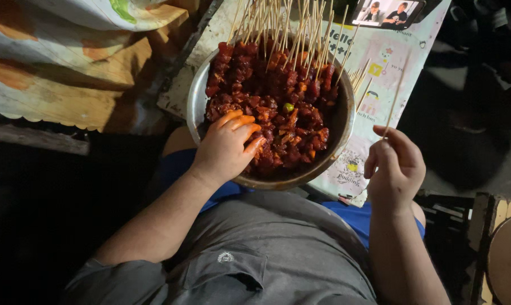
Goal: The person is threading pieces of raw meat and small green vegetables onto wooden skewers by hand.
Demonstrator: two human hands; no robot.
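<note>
Head view: left hand (pixel 226 148) digs into slick, soft marinated meat cubes (pixel 278 101); right hand (pixel 395 164) pinches a thin, stiff bamboo skewer (pixel 395 93) low

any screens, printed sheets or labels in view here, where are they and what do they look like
Phone screen: top edge, beyond the metal bowl; dark-framed rectangle, lit, showing two people.
Printed sheet: under the bowl, running right; pale pink and white with small cartoon pictures and lettering.
Shirt logo: bottom centre on the grey shirt; small and white.
Patterned cloth: top left; cream with orange and green shapes.
</note>
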